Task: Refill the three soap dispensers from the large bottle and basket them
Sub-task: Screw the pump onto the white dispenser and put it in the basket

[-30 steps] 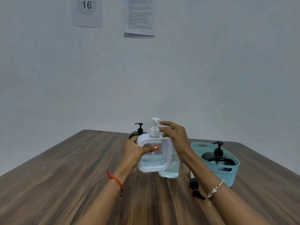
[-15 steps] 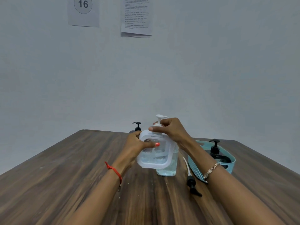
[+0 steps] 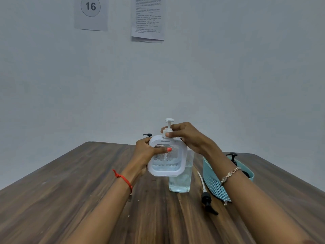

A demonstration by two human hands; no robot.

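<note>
Item one, white dispenser [image 3: 166,158]: held clear of the counter [image 3: 73,182] near its centre, long axis upright with a slight tilt; clear liquid stands in its lower part; pump head at 12 o'clock of the body.

Item two, left hand [image 3: 147,152]: clamped on the dispenser's left flank, thumb laid across the clear front panel; it lies at 9 o'clock of the body and carries the weight.

Item three, right hand [image 3: 182,136]: closed with fingertips pinched round the pump collar [image 3: 166,133] at the neck, at 1 o'clock of the body; judged to be screwing the pump home, so this hand is the nearer to the part that must turn, and the turn runs about the upright axis.

Item four, large bottle [image 3: 180,180]: clear, part full, standing on the counter just behind and below the dispenser at 5 o'clock; its top is hidden, so whether it is capped cannot be told.

Item five, loose black pump [image 3: 206,199]: lying on the counter with its white tube pointing away toward 12 o'clock, between bottle and basket.

Item six, teal basket [image 3: 215,184]: at 4 o'clock of the dispenser, beneath the right forearm; a black dispenser [image 3: 233,155] stands in it.

Item seven, second black dispenser [image 3: 147,135]: only its pump shows, behind the left hand at 11 o'clock.

Judgement: one basketed, one being closed, one awaiting.
</note>
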